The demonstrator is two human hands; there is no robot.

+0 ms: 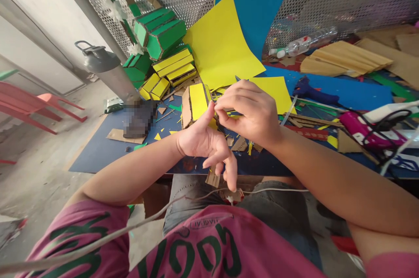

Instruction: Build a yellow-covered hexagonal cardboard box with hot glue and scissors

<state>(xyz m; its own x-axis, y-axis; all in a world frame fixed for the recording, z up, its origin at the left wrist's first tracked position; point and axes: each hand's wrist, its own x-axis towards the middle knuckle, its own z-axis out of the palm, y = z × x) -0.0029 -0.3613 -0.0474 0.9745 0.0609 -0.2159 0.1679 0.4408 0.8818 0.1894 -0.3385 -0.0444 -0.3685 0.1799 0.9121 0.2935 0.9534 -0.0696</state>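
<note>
My left hand (209,140) is turned palm up over the front of the table, fingers loosely spread and the thumb raised, with nothing visible in it. Against that thumb's tip, my right hand (250,110) presses its thumb and forefinger in a pinch. Whatever lies in the pinch is too small to see. A dark pointed tip (237,78) sticks up behind the right knuckles; the rest of it is hidden. Just behind the left hand stands a cardboard block (199,101) faced with yellow paper, partly covered by the hands.
Yellow sheets (222,42) and a blue sheet (255,3) lean at the back. Green-faced cardboard blocks (160,33), smaller yellow blocks (175,66) and a grey-lidded bottle (104,68) stand left. A blue glue gun (316,92) and magenta tool (369,129) lie right. Scraps litter the table.
</note>
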